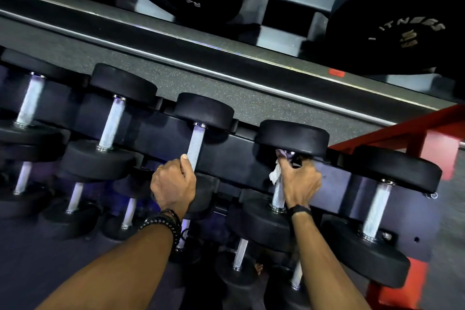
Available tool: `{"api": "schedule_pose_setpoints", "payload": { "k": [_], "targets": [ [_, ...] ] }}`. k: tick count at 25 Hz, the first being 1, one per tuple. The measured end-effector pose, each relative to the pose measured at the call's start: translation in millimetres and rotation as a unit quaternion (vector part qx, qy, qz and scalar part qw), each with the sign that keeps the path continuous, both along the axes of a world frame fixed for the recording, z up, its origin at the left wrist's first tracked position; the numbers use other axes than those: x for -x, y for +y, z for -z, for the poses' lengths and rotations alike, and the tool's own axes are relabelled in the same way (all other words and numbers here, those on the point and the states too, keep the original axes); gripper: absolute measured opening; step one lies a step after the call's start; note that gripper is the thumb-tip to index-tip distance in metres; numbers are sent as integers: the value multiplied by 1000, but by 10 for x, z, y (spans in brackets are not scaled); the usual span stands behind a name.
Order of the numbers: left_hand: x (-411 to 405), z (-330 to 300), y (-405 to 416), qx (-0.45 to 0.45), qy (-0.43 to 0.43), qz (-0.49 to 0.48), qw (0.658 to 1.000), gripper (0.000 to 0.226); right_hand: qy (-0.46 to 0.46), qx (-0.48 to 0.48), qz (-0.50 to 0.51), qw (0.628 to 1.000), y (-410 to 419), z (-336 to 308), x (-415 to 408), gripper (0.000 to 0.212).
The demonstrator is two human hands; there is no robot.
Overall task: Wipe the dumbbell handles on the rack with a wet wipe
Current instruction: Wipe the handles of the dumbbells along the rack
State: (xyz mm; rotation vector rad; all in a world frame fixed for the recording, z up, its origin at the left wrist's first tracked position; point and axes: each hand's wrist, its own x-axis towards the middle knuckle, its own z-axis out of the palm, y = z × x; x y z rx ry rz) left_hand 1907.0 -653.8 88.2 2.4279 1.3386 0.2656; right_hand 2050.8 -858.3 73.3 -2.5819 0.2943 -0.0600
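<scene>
Head view: right hand (299, 181) clamps a white wet wipe (275, 173) around the far end of one knurled dumbbell handle (278, 195) on the rack's top tier (241, 158); left hand (173, 184) grips the neighbouring handle (197, 145), apparently for bracing. Wiping step looks mid-stroke. Next move likely calls for drawing the wipe toward the near head, then shifting to the next dumbbell (377, 209).
</scene>
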Motion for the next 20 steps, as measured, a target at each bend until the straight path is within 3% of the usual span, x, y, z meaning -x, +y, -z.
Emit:
{"api": "schedule_pose_setpoints", "payload": {
  "k": [2,5,8,10,12,13,14,15,16,18,19,20],
  "targets": [
    [4,12,3,3,-4,-4,1000,54,-50,-15,-25,998,3,17,86,50],
    [-1,32,9,0,2,-5,1000,58,-53,-69,-38,995,19,37,103,39],
    [0,33,6,-4,7,-2,1000,58,-17,-208,5,978,1,49,112,40],
    [-1,23,-3,-8,4,7,1000,56,68,-405,56,910,-14,68,79,42],
    [-1,8,-10,-9,-2,12,1000,56,223,-583,121,772,-60,58,-64,37],
    [3,7,-8,-8,-3,13,1000,56,289,-619,147,715,-110,96,-154,40],
    [3,9,-4,-6,-2,13,1000,56,335,-627,164,684,-136,115,-229,43],
    [5,17,-3,-6,0,14,1000,57,360,-616,172,679,-151,143,-302,42],
    [6,21,-7,-6,2,16,1000,58,369,-589,174,698,-150,166,-368,35],
    [4,16,-9,-9,-3,19,1000,58,289,-489,199,799,-88,164,-386,19],
    [5,13,-7,-9,-5,20,1000,58,214,-431,226,847,-49,144,-348,21],
    [8,13,-6,-10,-5,22,1000,58,136,-390,250,876,6,82,-270,20]
  ]
}}
